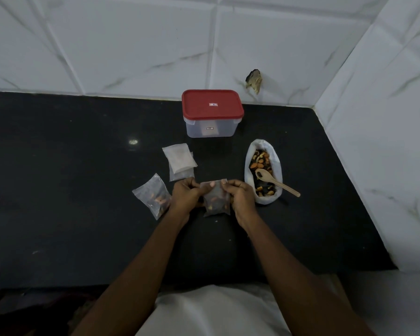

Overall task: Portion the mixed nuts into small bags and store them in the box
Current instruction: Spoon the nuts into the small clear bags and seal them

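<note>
Both hands are on the bag [216,202]: left hand [187,196] and right hand [240,197] each pinch its top edge, thumbs in front, fingers curled behind, nuts sagging at the bottom. That looks like the sealing step. To do it well, I'd say shake the nuts down clear of the strip, line the two lips up square, then press from one corner across to the other. A crumb caught in the seal could let it pop open. Whether it is closed yet, I can't tell from here.

The bag hangs right between the two hands, its base low over the counter [83,190]; touching or not is hard to say. A filled bag [153,195] lies just outside the left hand, with empty bags [180,162] just beyond that hand's knuckles. The pouch [262,143] of nuts, spoon [277,183] in it, sits just beyond the right hand. The box [212,128], red lid [212,103] on, stands well beyond both hands, so that lid must come off first.
</note>
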Available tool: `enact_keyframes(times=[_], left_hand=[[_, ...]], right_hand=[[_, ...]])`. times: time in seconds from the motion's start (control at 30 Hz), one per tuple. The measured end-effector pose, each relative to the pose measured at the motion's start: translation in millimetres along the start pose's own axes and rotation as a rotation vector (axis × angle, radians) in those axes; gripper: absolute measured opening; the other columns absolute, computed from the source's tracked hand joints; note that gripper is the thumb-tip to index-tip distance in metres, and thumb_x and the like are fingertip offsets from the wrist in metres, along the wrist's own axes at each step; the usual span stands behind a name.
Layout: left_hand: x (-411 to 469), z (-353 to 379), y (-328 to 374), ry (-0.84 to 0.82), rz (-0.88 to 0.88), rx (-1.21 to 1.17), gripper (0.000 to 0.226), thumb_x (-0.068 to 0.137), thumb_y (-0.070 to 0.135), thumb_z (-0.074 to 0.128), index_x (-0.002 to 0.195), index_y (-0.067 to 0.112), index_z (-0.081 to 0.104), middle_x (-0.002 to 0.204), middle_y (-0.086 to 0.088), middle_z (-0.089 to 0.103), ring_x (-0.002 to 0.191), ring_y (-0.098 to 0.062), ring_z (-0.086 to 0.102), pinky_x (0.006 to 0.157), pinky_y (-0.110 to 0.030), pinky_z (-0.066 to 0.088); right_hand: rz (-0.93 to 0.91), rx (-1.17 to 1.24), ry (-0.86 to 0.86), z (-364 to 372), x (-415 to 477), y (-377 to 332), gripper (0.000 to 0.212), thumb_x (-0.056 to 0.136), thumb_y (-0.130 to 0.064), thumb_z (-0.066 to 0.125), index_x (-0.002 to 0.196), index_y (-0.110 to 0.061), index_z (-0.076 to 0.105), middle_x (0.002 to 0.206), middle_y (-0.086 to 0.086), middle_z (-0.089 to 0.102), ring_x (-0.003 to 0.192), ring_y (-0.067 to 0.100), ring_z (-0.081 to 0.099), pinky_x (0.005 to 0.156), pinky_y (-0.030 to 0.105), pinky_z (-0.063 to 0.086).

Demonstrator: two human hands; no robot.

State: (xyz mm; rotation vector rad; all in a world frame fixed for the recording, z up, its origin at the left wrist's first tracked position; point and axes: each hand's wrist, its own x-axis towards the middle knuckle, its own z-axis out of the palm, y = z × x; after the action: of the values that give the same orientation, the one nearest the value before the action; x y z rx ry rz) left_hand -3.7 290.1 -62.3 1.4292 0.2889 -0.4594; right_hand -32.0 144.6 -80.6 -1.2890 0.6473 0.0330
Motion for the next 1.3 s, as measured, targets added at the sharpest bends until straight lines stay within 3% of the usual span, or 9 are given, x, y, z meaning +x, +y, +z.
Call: enact_keyframes(times=[0.17, 0.33, 0.47, 0.6, 0.7, 0.87, 0.93, 1.03, 1.3], left_hand=[[-3.6, 1.4, 0.4, -0.004, 0.013, -0.069, 0.028, 0.083, 0.014, 0.076, 0.067, 0.012, 0.053, 0.087, -0.014, 0.068, 0.088, -0.026, 0.071, 0.072, -0.041, 0.061], [-10.0, -2.3, -4.0, -0.035, 0.098, 0.025, 0.015, 0.093, 0.017, 0.064, 0.088, 0.003, 0.065, 0.092, -0.01, 0.073, 0.086, -0.02, 0.072, 0.068, -0.028, 0.059], [-18.3, -2.1, -11.3, 0.032, 0.197, 0.173, 0.023, 0.1, 0.022, 0.054, 0.092, 0.005, 0.068, 0.087, -0.014, 0.072, 0.081, -0.027, 0.071, 0.07, -0.036, 0.061], [-25.6, -11.8, -0.8, 0.124, 0.369, 0.586, 0.021, 0.101, 0.029, 0.05, 0.102, 0.019, 0.069, 0.088, 0.007, 0.069, 0.08, -0.012, 0.066, 0.074, -0.029, 0.055], [-27.7, -31.5, 11.6, 0.234, 0.503, 0.848, 0.019, 0.097, 0.031, 0.056, 0.109, 0.022, 0.066, 0.102, 0.012, 0.061, 0.097, -0.007, 0.058, 0.082, -0.023, 0.044], [-29.1, -64.9, 7.4, 0.34, 0.388, 1.293, 0.041, 0.094, 0.039, 0.058, 0.129, 0.019, 0.055, 0.136, -0.006, 0.047, 0.127, -0.024, 0.039, 0.104, -0.043, 0.035], [-28.3, -69.6, 0.4, 0.295, 0.344, 1.296, 0.042, 0.095, 0.037, 0.055, 0.132, 0.019, 0.051, 0.144, -0.005, 0.042, 0.135, -0.023, 0.033, 0.11, -0.049, 0.027], [-25.9, -70.5, -6.8, 0.201, 0.387, 1.234, 0.04, 0.097, 0.035, 0.052, 0.134, 0.021, 0.05, 0.147, -0.002, 0.043, 0.138, -0.018, 0.034, 0.114, -0.048, 0.02], [-18.5, -62.2, -15.8, -0.052, 0.561, 1.059, 0.055, 0.09, 0.031, 0.066, 0.14, 0.02, 0.047, 0.141, -0.001, 0.051, 0.129, -0.015, 0.046, 0.108, -0.028, 0.031]], right_hand=[[-0.014, 0.003, -0.001, 0.0, -0.9, -1.2, 0.014, 0.09, -0.015, 0.068, 0.08, -0.007, 0.071, 0.085, 0.018, 0.069, 0.083, 0.03, 0.065, 0.084, 0.046, 0.055], [0.015, 0.027, 0.033, -0.2, 0.0, -3.8, 0.011, 0.09, -0.014, 0.067, 0.085, -0.005, 0.071, 0.092, 0.02, 0.071, 0.087, 0.033, 0.066, 0.088, 0.048, 0.055], [0.018, 0.024, 0.06, 1.4, -0.1, -3.6, 0.011, 0.09, -0.013, 0.068, 0.091, -0.003, 0.072, 0.096, 0.02, 0.073, 0.092, 0.034, 0.07, 0.083, 0.043, 0.059], [-0.042, -0.038, 0.086, 6.4, -7.3, -6.6, 0.013, 0.094, -0.016, 0.064, 0.086, -0.01, 0.072, 0.087, 0.009, 0.074, 0.083, 0.022, 0.07, 0.069, 0.03, 0.059], [-0.091, -0.162, 0.073, 8.8, -11.6, -4.2, 0.018, 0.099, -0.022, 0.055, 0.091, -0.017, 0.071, 0.097, 0.008, 0.073, 0.093, 0.022, 0.069, 0.084, 0.037, 0.058], [-0.271, -0.61, 0.063, 13.6, -23.2, -0.5, 0.044, 0.1, -0.022, 0.053, 0.144, -0.016, 0.047, 0.139, 0.003, 0.053, 0.128, 0.015, 0.05, 0.1, 0.022, 0.039], [-0.375, -0.739, 0.064, 11.5, -30.5, 2.7, 0.058, 0.097, -0.019, 0.059, 0.149, -0.016, 0.037, 0.142, 0.002, 0.045, 0.13, 0.013, 0.045, 0.1, 0.021, 0.038], [-0.49, -0.854, 0.086, 1.5, -33.6, 9.9, 0.058, 0.089, -0.02, 0.07, 0.141, -0.016, 0.046, 0.137, 0.004, 0.044, 0.126, 0.015, 0.046, 0.104, 0.032, 0.044], [-0.372, -0.894, 0.054, 13.9, -33.6, -1.1, 0.043, 0.092, -0.029, 0.066, 0.131, -0.017, 0.052, 0.131, 0.002, 0.046, 0.116, 0.016, 0.053, 0.087, 0.023, 0.041]])
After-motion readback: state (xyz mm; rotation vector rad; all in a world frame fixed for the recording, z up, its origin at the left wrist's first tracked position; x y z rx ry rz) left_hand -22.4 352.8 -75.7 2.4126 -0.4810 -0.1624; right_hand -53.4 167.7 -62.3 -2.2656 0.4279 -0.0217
